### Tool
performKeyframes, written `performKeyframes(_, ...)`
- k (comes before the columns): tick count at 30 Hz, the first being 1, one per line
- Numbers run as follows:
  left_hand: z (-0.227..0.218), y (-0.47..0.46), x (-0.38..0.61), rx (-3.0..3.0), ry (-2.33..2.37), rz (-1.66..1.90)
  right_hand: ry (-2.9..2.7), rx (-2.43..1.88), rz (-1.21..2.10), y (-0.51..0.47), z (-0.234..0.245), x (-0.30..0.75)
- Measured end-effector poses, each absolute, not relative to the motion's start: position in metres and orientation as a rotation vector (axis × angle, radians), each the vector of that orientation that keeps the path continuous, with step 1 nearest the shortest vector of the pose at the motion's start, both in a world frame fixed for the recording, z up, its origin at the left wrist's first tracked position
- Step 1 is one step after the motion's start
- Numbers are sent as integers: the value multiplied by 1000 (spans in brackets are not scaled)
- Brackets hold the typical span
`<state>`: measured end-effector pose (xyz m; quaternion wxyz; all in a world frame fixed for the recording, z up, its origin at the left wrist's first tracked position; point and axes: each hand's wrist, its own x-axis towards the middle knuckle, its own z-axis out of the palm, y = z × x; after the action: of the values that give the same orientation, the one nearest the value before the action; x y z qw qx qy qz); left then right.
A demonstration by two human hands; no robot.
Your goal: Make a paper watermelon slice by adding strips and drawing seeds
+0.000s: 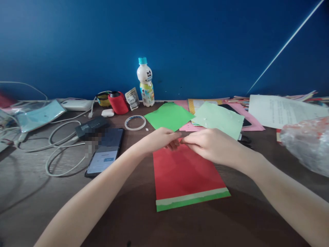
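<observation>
A sheet of red paper (185, 171) lies on the dark table, with a pale green strip and a brighter green strip along its near edge. My left hand (163, 139) is over the far left part of the sheet, its fingers curled together. From the other side my right hand (209, 142) meets it, fingers closed and fingertips against those of the left. Whatever is between the fingertips is too small or hidden to make out. Just beyond the hands lie a bright green sheet (169, 116) and a pale green sheet (218, 118).
To the left are a phone (106, 151), a black device (91, 127) and looping white cables (58, 137). A tape roll (135, 122), a red cylindrical object (118, 103) and a drink bottle (146, 84) stand near the blue wall. Crumpled clear plastic (308, 147) lies right.
</observation>
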<state>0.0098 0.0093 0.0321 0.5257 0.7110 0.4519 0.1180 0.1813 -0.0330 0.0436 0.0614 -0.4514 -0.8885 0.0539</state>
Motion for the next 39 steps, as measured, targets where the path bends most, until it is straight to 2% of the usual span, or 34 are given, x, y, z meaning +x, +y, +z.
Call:
performKeyframes(6,36,6,4,1660,1044,249,-2766,-1322,-76,-36,39,178)
performKeyframes(9,35,6,0,1697,1028,231,-2755,-1321,-54,-36,38,178)
performKeyframes(11,33,7,-3,1755,1028,225,-2681,-1337,144,-35,38,180)
performKeyframes(16,30,12,-17,1955,1045,271,-2325,-1324,1075,-20,36,192)
performKeyframes(28,39,17,-30,2122,1137,318,-2055,-1171,1723,-4,19,199)
performKeyframes(32,41,16,-31,2138,1141,309,-1956,-1200,1707,-4,10,190)
performKeyframes(39,39,15,-29,2138,1183,374,-2184,-1140,1504,-2,12,192)
